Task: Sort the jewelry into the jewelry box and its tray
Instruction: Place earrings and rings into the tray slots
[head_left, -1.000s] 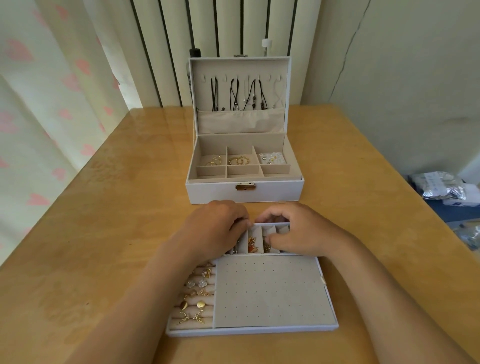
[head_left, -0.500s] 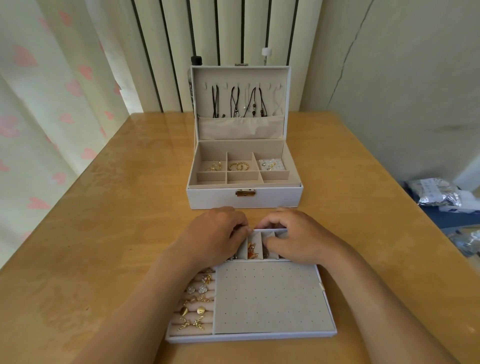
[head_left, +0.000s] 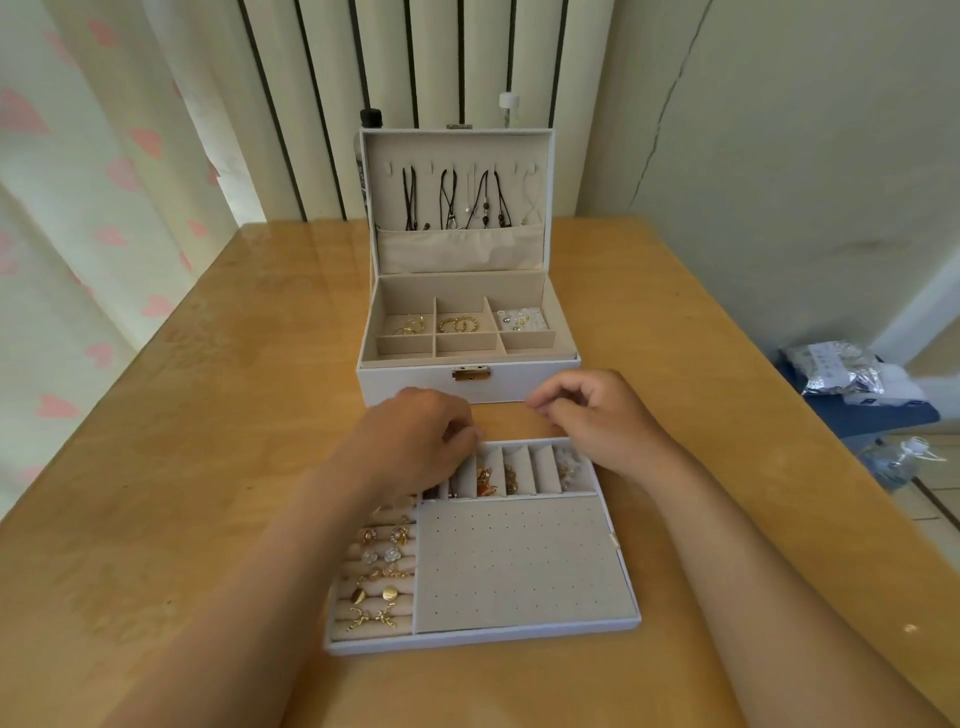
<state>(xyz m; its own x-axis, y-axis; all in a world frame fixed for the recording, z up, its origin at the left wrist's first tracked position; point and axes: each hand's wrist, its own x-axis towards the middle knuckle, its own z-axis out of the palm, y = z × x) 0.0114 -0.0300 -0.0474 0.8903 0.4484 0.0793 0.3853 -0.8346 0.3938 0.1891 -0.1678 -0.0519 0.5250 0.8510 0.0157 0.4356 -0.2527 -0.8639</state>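
Note:
The white jewelry box (head_left: 467, 383) stands open at mid-table, with black cord necklaces (head_left: 467, 202) hanging in its lid and gold hoops (head_left: 458, 325) and small studs (head_left: 522, 318) in its back compartments. Nearer me lies its tray (head_left: 483, 636), holding rings (head_left: 382, 561) in the left rolls, a bare dotted pad (head_left: 519, 561) and narrow back slots (head_left: 519, 470) with small gold pieces. My left hand (head_left: 415, 441) is curled over the tray's back left slots, fingertips hidden. My right hand (head_left: 597, 421) hovers above the tray's back edge, fingers curled, thumb and forefinger close together; nothing shows between them.
Two bottles, a black cap (head_left: 371, 117) and a white cap (head_left: 506, 98), stand behind the box lid. Foil bags (head_left: 836, 371) lie on a blue surface beyond the table's right edge. A curtain hangs at left, a wall at right.
My right hand has lifted out of the tray's back slots and moved up and right, uncovering them. My left hand stays at the back left slots.

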